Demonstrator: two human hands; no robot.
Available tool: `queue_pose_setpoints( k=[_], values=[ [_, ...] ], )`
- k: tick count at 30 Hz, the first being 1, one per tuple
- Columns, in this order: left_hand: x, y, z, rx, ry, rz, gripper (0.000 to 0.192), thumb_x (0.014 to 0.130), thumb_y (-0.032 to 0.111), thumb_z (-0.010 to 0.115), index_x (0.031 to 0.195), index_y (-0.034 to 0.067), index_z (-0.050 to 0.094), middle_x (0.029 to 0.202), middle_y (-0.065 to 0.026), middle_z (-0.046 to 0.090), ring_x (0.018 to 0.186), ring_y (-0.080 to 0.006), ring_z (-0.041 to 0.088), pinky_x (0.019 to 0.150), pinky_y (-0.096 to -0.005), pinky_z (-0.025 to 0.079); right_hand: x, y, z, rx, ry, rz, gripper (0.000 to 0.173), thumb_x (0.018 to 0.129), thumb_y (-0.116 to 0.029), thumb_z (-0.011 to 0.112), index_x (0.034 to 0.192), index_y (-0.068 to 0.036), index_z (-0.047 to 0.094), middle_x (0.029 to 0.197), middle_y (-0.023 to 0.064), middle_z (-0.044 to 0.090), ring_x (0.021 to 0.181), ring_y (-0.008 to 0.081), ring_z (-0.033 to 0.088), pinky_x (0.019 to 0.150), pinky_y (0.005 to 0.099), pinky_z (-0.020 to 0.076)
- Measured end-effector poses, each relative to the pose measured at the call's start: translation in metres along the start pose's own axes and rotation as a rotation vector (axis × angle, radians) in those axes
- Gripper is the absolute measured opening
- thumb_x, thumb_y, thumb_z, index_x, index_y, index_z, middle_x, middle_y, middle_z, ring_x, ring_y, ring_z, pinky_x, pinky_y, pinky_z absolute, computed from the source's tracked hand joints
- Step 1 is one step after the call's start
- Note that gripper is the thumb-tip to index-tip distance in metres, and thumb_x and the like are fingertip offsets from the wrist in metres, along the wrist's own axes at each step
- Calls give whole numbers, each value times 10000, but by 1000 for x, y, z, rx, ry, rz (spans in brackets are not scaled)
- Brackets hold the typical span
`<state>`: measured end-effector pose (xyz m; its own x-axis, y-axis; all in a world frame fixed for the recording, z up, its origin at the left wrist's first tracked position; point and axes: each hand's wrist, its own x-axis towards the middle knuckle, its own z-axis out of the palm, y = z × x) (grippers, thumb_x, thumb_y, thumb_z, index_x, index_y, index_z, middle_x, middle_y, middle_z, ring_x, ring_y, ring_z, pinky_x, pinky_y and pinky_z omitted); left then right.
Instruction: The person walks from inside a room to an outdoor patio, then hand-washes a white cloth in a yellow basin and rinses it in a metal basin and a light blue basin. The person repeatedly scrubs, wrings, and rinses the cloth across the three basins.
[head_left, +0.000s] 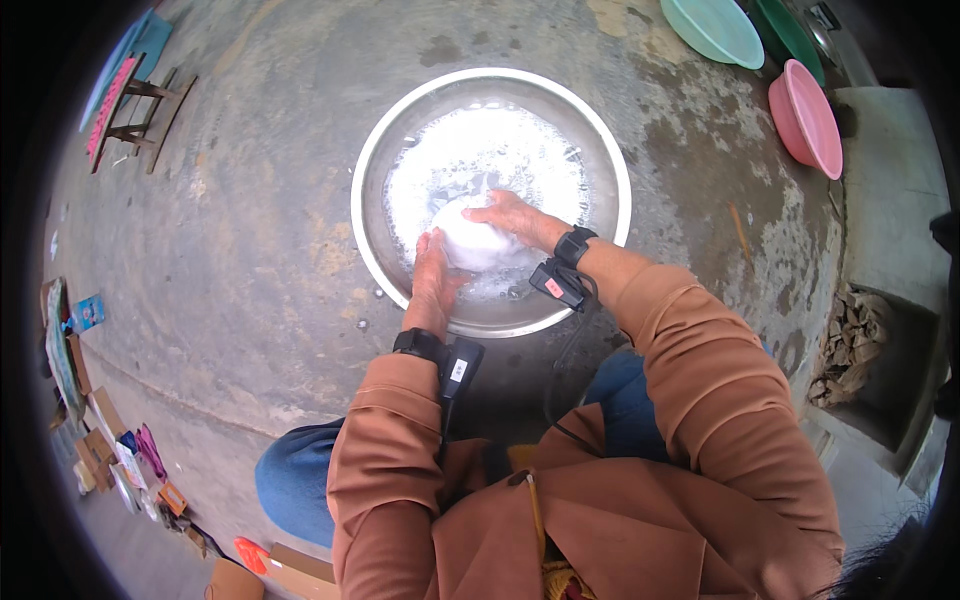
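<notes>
A wide metal basin stands on the floor before me, with foamy water in it. At its near half a rounded white bundle, which looks like wet cloth, lies in the suds; glare hides its folds. My left hand is against the bundle's left side, its fingers pointing away from me. From the right, my right hand reaches over the bundle's top, with thumb and fingers on it. Together the two hands hold the bundle between them. Each wrist wears a black strap with a small cabled device.
Upper right are a pink basin, a light teal basin and a green one. A wooden stool lies on its side at upper left. Boxes and packages line the lower left. The concrete floor has damp patches.
</notes>
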<state>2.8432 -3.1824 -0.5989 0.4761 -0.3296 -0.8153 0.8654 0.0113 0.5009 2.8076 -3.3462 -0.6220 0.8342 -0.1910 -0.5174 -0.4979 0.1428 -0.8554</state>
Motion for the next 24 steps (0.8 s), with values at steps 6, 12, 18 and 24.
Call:
queue_pose_setpoints(
  k=[6,12,18,24],
  values=[
    [15,9,-6,-360,-227,-28,496,917,433,435,1285,103,396,1274,-131,458,1185,-281,452,945,-463,423,-28,-61,38,144,-72,-60,386,745,-267,660,936,62,593,842,162,623,797,206,600,679,313,477],
    [6,17,-4,-653,-374,12,330,930,316,450,1110,50,527,1068,-112,582,952,-265,588,821,-399,511,-35,-79,69,-581,6,-717,280,798,-285,617,844,-9,614,732,181,629,755,322,639,655,368,504],
    [5,21,17,-310,-8,97,365,934,298,478,1135,-4,519,1058,-135,580,929,-231,592,778,-335,513,-11,-52,20,-695,142,-607,195,841,-218,533,906,-48,605,833,165,640,801,336,614,661,388,508],
    [10,27,2,244,191,304,355,917,309,512,1106,12,553,1007,-84,577,846,-162,550,706,-299,462,13,-10,-19,-979,181,-131,269,844,-216,535,925,33,598,858,217,636,847,355,618,743,395,493]
  ],
)
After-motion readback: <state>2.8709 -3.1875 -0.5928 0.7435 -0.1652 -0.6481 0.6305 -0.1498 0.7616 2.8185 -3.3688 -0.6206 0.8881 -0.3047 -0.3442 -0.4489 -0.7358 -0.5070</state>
